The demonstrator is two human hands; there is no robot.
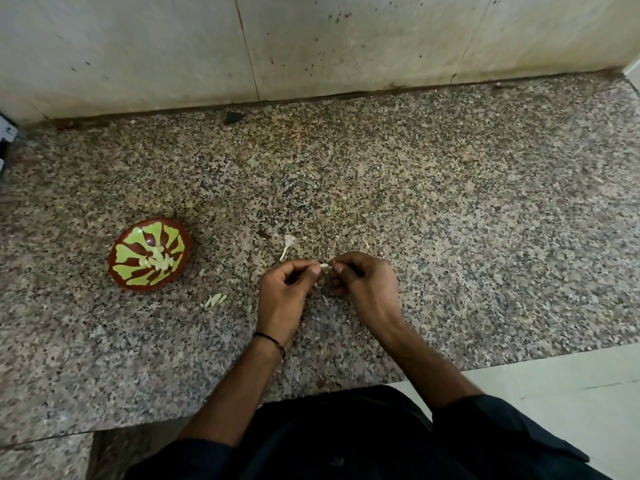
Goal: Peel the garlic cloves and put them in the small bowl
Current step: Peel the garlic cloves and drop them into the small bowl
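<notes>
A pale stone wall [311, 46], stained and flecked with dark spots, rises behind a speckled granite bench [450, 202]; a dark, grimy seam runs where the two meet. Light floor tile [554, 393] shows past the bench's near edge on the right, and the person's dark clothing [346, 445] fills the bottom of the view.

The small bowl [173, 237], brown with a green pattern inside, sits on the bench well to the left of the hands and holds a heap of peeled cloves [157, 261].

The left hand [282, 292] and right hand [363, 285] meet just above the bench, fingers curled, each pinching one end of a garlic clove [324, 266] between thumb and fingertip.

A few loose cloves [215, 300] lie between bowl and left hand. A scrap of papery skin [288, 243] lies just beyond the hands. A thin black thread [268, 337] circles the left wrist.
</notes>
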